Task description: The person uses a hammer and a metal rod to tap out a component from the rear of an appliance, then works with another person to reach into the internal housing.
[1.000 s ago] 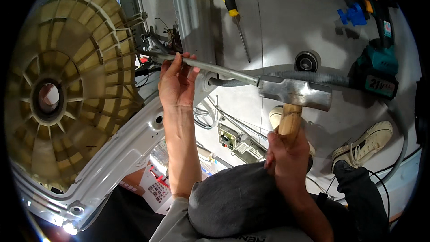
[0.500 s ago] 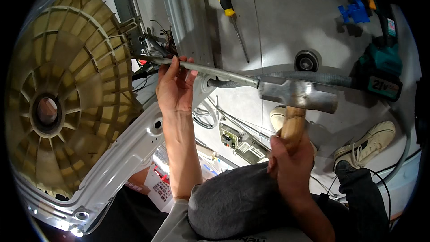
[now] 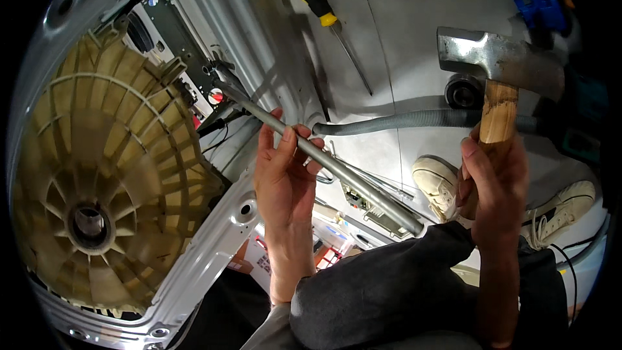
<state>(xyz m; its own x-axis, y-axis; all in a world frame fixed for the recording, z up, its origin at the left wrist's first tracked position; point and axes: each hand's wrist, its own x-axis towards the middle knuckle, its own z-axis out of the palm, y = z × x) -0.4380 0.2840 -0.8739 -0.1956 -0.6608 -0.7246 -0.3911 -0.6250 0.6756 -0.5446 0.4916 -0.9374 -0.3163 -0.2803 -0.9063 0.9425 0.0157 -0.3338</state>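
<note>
My left hand (image 3: 285, 165) pinches a long grey metal rod (image 3: 343, 174) between thumb and fingers. The rod slants from inside the metal cabinet frame (image 3: 214, 233) down to the right, its near end above my knee. Off to the right, my right hand (image 3: 495, 185) is wrapped round the wooden handle of a hammer (image 3: 502, 58), held upright with its steel head on top, apart from the rod. Left of my left hand, a round, ribbed, yellowish plastic tub (image 3: 123, 136) with a hub hole sits within the frame.
A yellow-and-black screwdriver (image 3: 317, 3) lies on the floor ahead. A grey corrugated hose (image 3: 395, 120) runs rightward past a black bearing-like ring (image 3: 464, 92). Far right are a blue plastic part (image 3: 541, 8) and a shadowed teal power tool (image 3: 583, 123). My shoes (image 3: 435, 185) stand below the hose.
The hammer has moved up and right, away from the rod's end. The rod's near end has swung down toward me, tilting it more steeply. The whole view has shifted.
</note>
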